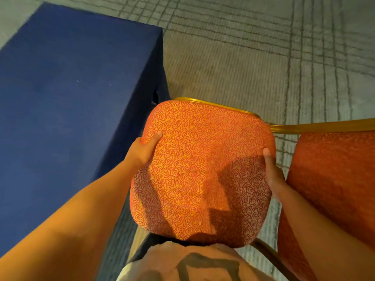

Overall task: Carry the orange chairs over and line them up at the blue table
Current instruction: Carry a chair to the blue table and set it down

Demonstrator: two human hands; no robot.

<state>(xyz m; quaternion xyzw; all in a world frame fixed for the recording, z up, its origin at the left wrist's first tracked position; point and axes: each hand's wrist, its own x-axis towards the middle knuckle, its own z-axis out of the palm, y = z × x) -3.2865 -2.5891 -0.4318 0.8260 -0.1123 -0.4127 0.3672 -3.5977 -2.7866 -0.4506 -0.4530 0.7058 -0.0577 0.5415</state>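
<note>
- Left hand (143, 150): I see it gripping the left edge of the chair (203, 169). The thumb lies flat on the patterned fabric and the other fingers wrap round the edge, out of my sight.
- Right hand (273, 175): it grips the right edge the same way, thumb on top pointing away from me, the rest of the fingers hidden behind the padding.
- Chair: an orange padded panel held between both hands, close in front of my torso. I cannot tell whether it is the seat or the back. A gold frame (213, 105) runs along its far edge. Shadow covers its near half.
- Worktop (71, 78): draped in blue cloth, on the left. The chair's far left corner is just beside the near corner of the worktop; I cannot tell whether they touch.
- Second chair (334, 169): orange with a gold rail, just beside the held chair on the right, partly cut off by the picture's edge.
- Carpet (243, 57): grey with dark crossing lines, beneath everything.
</note>
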